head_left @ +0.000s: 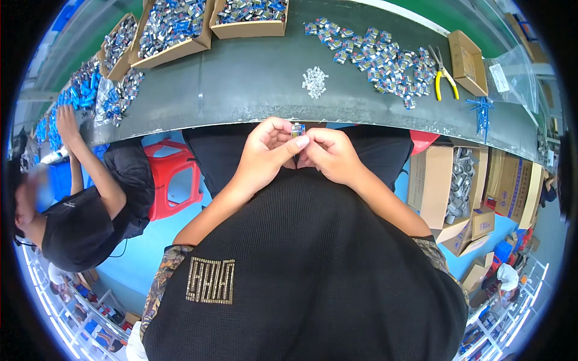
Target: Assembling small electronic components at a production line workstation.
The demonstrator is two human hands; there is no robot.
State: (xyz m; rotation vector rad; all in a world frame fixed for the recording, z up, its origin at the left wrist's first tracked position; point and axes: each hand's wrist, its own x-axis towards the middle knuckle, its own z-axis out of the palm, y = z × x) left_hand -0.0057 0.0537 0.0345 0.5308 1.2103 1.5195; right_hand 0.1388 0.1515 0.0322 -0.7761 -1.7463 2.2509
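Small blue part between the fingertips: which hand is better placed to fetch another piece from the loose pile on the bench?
Probably right: the loose pile lies on the right hand's side; both hands pinch the small blue part.

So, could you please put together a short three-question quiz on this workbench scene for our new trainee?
1. True or false: both hands, the left hand and the right hand, are together on one small blue part.
2. Which tool lies on the table near the loose blue parts? A) pliers with yellow handles B) a hammer C) a screwdriver
3. Fill in: the small heap of pale clips lies on the table ____ the hands, toward its far edge.

Key: 1 true; 2 A, the pliers; 3 beyond.
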